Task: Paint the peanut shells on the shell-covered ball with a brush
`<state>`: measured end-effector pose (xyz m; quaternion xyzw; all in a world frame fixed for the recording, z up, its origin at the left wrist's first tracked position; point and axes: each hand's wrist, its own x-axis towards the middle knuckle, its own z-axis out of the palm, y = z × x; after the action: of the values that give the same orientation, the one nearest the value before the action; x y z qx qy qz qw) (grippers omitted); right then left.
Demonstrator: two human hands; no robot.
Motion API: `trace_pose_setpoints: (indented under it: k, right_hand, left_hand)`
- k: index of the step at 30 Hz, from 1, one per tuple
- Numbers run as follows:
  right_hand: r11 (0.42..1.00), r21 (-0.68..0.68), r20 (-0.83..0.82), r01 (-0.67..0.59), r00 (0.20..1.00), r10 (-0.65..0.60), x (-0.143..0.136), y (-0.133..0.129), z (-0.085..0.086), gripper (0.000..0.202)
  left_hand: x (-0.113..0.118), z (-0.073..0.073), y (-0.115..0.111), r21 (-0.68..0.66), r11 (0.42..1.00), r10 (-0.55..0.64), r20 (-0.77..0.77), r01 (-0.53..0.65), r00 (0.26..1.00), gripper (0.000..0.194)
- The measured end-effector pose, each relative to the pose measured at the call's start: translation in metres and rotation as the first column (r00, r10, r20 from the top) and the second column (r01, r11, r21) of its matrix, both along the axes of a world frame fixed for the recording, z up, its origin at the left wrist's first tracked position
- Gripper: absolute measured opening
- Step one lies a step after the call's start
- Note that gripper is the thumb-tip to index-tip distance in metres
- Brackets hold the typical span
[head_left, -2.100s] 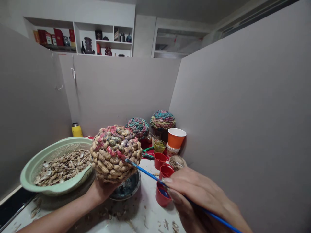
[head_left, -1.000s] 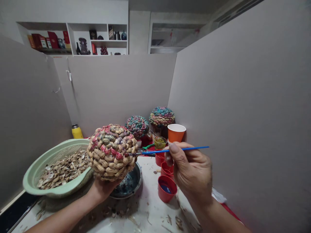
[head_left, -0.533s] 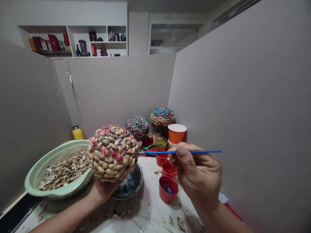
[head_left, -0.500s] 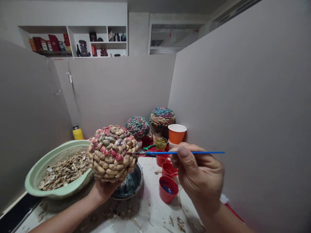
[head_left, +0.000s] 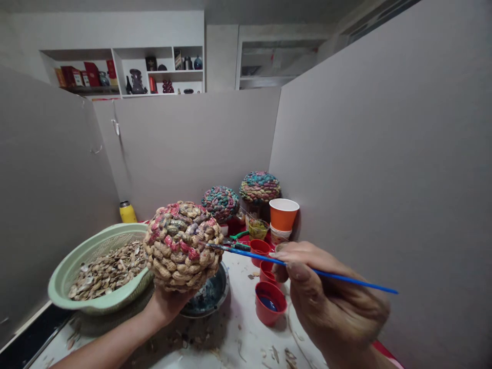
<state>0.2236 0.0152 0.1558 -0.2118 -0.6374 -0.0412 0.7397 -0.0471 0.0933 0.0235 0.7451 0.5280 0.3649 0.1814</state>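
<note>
Pinching a slim blue brush (head_left: 265, 258) between thumb and fingers, the grip of the right hand (head_left: 334, 294) sets the handle slanting down to the right, its bristle tip at the right part of a peanut ball (head_left: 180, 264) and seeming to touch it. The left hand (head_left: 169, 303) holds that ball from beneath, its grip closed at the underside, though most of its fingers are hidden. The ball is raised in front of the person — largely plain tan, with pink-red, dull green and purplish patches on its upper half. Just below and behind it sits a round bowl (head_left: 226, 289) smeared dark teal. Near the right hand, three red cups (head_left: 269, 318) stand in a row on the pale surface (head_left: 242, 338), the nearest with dark blue liquid inside. Left of the ball, a green colander (head_left: 57, 294) is heaped with peanut shells (head_left: 111, 266); loose scraps litter the foreground. Farther back are a clear cup (head_left: 258, 233) with yellow-green contents, an orange cup (head_left: 283, 220) atop white ones, and two multicoloured balls (head_left: 220, 203) — then grey partitions (head_left: 184, 138), with a yellow bottle (head_left: 127, 212) at the left corner.
</note>
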Motion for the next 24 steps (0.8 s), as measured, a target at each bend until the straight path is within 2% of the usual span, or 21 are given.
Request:
trace_pose_setpoints:
  k: [4, 7, 9, 14, 19, 24]
  right_hand:
    - [0.997, 0.067, 0.082, 0.037, 0.996, -0.042, 0.001, -0.001, -0.001, 0.016]
    - [0.996, 0.086, 0.168, 0.016, 0.985, -0.03, 0.004, 0.0, -0.002, 0.019]
    - [0.994, 0.107, 0.225, 0.001, 0.974, -0.025, 0.005, 0.0, -0.001, 0.021]
    - [0.993, 0.121, 0.341, 0.012, 0.939, -0.053, 0.003, -0.006, 0.009, 0.022]
    - [0.993, 0.12, 0.449, 0.018, 0.891, -0.071, 0.004, -0.013, 0.018, 0.021]
    - [0.991, 0.131, 0.447, 0.021, 0.891, -0.078, 0.009, -0.018, 0.02, 0.021]
  left_hand:
    - [0.002, -0.005, 0.001, -0.007, 1.0, 0.021, -0.016, -0.021, 1.0, 0.029]
    - [0.003, -0.01, 0.001, -0.012, 0.999, 0.041, -0.008, -0.041, 0.999, 0.022]
    - [0.001, -0.011, 0.0, -0.009, 0.999, 0.044, 0.003, -0.044, 0.999, 0.024]
    - [-0.002, -0.003, 0.0, -0.008, 1.0, 0.012, -0.008, -0.012, 1.0, 0.022]
    - [0.004, 0.006, -0.004, -0.01, 1.0, 0.018, -0.02, -0.018, 1.0, 0.027]
    - [0.007, 0.008, -0.006, -0.018, 1.0, 0.019, -0.045, -0.02, 0.999, 0.019]
